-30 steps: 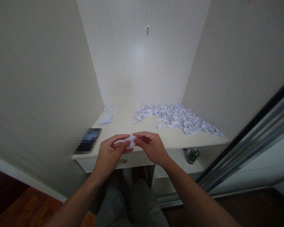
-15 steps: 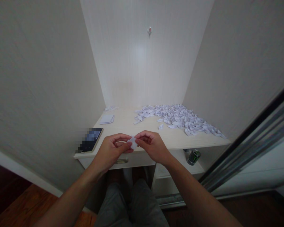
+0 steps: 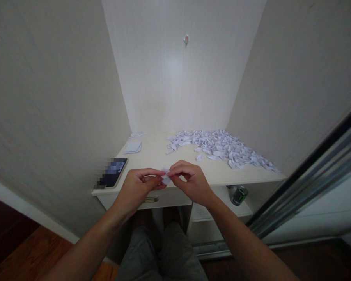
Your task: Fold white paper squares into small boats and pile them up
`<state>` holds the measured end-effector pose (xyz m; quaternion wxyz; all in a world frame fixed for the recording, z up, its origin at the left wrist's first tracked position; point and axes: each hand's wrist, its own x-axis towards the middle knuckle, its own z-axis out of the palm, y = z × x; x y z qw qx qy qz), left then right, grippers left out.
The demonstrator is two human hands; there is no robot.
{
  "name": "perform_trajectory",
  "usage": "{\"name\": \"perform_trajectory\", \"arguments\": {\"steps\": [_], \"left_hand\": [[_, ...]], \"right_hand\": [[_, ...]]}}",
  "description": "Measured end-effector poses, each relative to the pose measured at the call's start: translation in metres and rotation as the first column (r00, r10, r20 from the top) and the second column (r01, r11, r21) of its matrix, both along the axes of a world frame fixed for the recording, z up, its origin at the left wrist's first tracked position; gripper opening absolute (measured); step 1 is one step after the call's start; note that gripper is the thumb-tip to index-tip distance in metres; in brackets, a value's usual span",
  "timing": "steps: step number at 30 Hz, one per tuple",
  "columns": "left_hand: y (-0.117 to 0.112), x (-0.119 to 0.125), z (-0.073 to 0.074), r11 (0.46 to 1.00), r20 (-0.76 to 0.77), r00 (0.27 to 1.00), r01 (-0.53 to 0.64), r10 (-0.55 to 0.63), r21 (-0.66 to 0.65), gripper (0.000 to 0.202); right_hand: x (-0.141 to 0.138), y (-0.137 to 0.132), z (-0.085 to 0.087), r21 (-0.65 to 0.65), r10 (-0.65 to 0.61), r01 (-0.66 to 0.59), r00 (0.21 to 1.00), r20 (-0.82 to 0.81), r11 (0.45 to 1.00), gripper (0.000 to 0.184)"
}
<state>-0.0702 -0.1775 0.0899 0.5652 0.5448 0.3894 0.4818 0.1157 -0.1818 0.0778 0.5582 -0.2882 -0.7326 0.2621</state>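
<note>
From my distant place, I see the left hand (image 3: 139, 188) and the right hand (image 3: 192, 181) pinching together one small white paper (image 3: 166, 180), at the front edge of the desk (image 3: 155, 150); the hands themselves hide a part of it. Farther back, to the right, lies a wide heap of folded papers (image 3: 219, 146), with one single piece (image 3: 199, 157) just before it. On the left are a flat paper stack (image 3: 132, 147) and, nearer, a phone (image 3: 114, 173), partly pixelated. A dark can (image 3: 239, 195) is on the shelf (image 3: 226, 198) below.
</note>
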Motion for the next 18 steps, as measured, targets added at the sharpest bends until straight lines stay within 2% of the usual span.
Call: {"name": "perform_trajectory", "arguments": {"steps": [8, 18], "left_hand": [[-0.0043, -0.0004, 0.0032, 0.995, 0.078, 0.992, 0.098, -0.098, 0.001, 0.02], [-0.0047, -0.0005, 0.0061, 0.997, 0.039, 0.997, 0.075, -0.073, -0.036, 0.027]], "right_hand": [[0.0017, -0.0014, -0.0003, -0.036, 0.01, -0.014, 0.996, -0.088, 0.999, 0.006], [0.0053, -0.005, 0.0037, -0.029, 0.055, -0.058, 0.994, -0.095, 0.998, 0.006]]}}
